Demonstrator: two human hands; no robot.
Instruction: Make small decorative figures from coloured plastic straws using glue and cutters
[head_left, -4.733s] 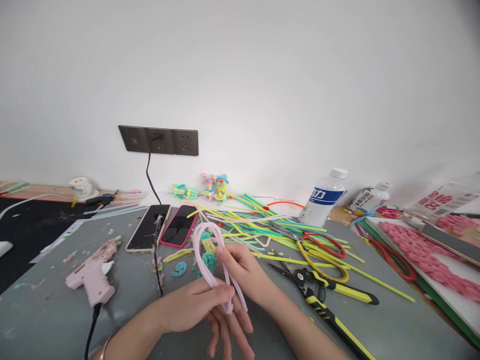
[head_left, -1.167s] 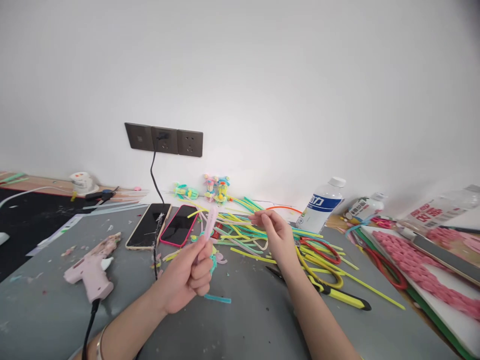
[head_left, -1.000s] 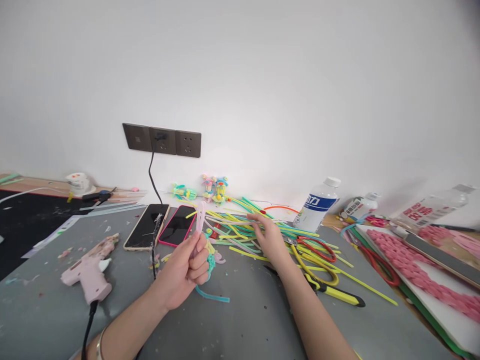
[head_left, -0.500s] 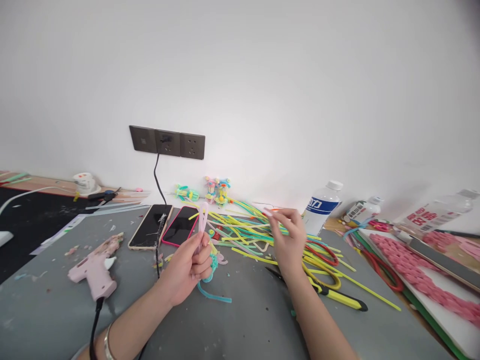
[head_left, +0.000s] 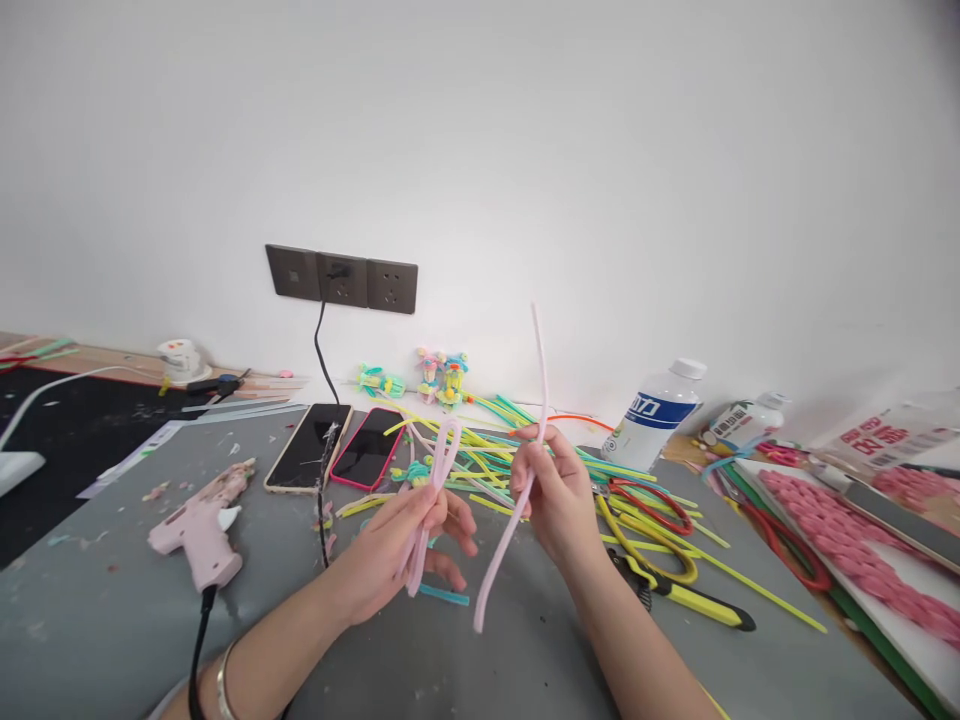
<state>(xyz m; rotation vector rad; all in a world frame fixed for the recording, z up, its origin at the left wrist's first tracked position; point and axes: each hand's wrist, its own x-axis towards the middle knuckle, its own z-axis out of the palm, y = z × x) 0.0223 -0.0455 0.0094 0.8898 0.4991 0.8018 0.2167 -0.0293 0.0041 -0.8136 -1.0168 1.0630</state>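
Note:
My left hand [head_left: 409, 530] pinches a pink pipe cleaner folded into loops [head_left: 444, 455] between thumb and index finger, its other fingers spread. Just right of it, my right hand [head_left: 551, 485] grips a long pink pipe cleaner [head_left: 500, 555] that runs upright, one end rising before the wall and the lower end hanging over the mat. The two pink pieces do not touch. Behind both hands lies a pile of yellow, green and pink pipe cleaners [head_left: 480, 450]. A short blue strip [head_left: 444, 596] shows below my left fingers.
A pink glue gun [head_left: 199, 530] with a black cord lies left, near two phones [head_left: 309, 450]. Small figures [head_left: 452, 380] stand by the wall. At right are a bottle [head_left: 654, 415], yellow-handled pliers [head_left: 701, 602], red-handled scissors [head_left: 660, 505] and a pink braided piece [head_left: 847, 540].
My right hand has drawn a long pink pipe cleaner up and nearer my left hand. The folded loops in my left hand have shifted right, and its lower fingers have opened. The view has shifted slightly.

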